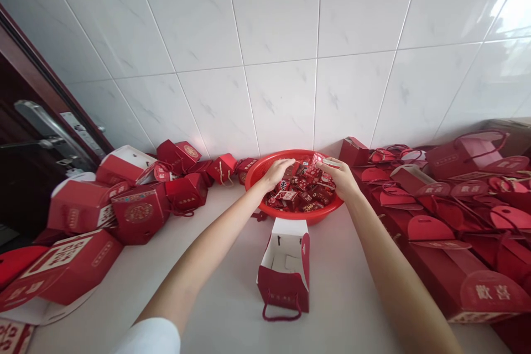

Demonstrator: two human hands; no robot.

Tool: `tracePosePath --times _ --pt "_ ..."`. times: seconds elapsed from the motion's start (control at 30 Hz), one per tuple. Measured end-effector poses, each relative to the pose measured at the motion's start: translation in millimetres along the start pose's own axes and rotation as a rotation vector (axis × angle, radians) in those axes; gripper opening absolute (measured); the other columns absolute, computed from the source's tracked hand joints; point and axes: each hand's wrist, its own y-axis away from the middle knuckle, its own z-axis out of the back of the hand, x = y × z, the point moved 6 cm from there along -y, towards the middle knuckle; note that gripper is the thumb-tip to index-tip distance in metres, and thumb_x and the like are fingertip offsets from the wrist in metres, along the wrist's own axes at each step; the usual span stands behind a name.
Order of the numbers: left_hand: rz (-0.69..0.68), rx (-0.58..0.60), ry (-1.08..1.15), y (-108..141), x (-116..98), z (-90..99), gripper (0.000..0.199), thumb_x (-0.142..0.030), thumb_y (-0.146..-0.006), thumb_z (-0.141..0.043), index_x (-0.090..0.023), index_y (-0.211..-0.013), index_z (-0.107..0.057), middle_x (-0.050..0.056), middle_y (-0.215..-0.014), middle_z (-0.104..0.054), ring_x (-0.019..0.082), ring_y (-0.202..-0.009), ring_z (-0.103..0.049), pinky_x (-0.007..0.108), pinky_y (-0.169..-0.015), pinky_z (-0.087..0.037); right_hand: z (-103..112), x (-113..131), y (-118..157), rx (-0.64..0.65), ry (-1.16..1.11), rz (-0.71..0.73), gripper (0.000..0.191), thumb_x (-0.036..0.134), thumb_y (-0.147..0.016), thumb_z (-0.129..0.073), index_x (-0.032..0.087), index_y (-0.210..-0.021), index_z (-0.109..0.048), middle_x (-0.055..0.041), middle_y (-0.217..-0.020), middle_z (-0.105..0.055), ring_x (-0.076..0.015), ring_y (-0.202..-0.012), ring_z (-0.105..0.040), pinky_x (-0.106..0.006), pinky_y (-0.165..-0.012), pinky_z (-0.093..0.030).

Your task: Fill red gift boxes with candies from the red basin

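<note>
A red plastic basket full of small red wrapped packets stands against the wall. My left hand is over the basket's left side, its fingers stretched out above the packets; nothing shows in it. At the right side, my right hand pinches a small red-and-white packet between thumb and fingers. Just in front of the basket sits a red gift box with its top open, a white inside and a dark red cord handle. No packets are visible inside it.
Red gift boxes are spread along the left. Many more flattened or folded red boxes are heaped on the right. Behind is a white tiled wall; a dark door with a metal handle stands at far left.
</note>
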Motion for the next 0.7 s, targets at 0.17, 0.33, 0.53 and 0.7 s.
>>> tracePosePath --times 0.17,0.33,0.53,0.7 --pt "-0.043 0.060 -0.099 9.1 -5.9 10.3 0.024 -0.040 -0.085 -0.058 -0.023 -0.081 -0.075 0.003 -0.097 -0.076 0.024 -0.101 -0.068 0.037 -0.097 -0.049 -3.3 4.3 3.5 0.057 -0.008 -0.028 0.043 0.041 -0.044 -0.096 0.021 -0.070 -0.068 -0.0005 -0.064 -0.070 -0.0178 -0.055 -0.063 -0.031 -0.055 -0.057" --pt "0.042 0.281 -0.513 17.6 1.8 37.2 0.018 -0.034 -0.078 -0.063 -0.022 -0.069 -0.073 0.004 -0.073 -0.075 0.022 -0.074 -0.068 0.030 -0.074 -0.051 -3.2 7.2 5.7 0.059 -0.054 -0.054 0.041 0.037 -0.044 -0.096 0.021 -0.068 -0.067 -0.0001 -0.064 -0.069 -0.0182 -0.056 -0.064 -0.031 -0.054 -0.057" --pt "0.143 0.384 -0.926 14.9 13.8 39.1 0.019 -0.006 -0.058 -0.063 -0.022 -0.064 -0.071 0.002 -0.075 -0.074 0.020 -0.072 -0.066 0.026 -0.067 -0.047 -3.7 4.0 6.1 0.043 -0.052 -0.060 0.041 0.036 -0.044 -0.096 0.020 -0.070 -0.069 -0.0006 -0.065 -0.071 -0.0169 -0.057 -0.065 -0.029 -0.054 -0.058" --pt "0.132 0.362 -0.983 1.6 8.2 11.2 0.015 -0.003 -0.062 -0.062 -0.018 -0.059 -0.063 0.003 -0.063 -0.065 0.020 -0.065 -0.062 0.027 -0.065 -0.045 -3.3 3.7 4.4 0.041 -0.056 -0.040 0.040 0.038 -0.046 -0.096 0.020 -0.068 -0.068 -0.0004 -0.064 -0.071 -0.0172 -0.056 -0.064 -0.029 -0.052 -0.056"
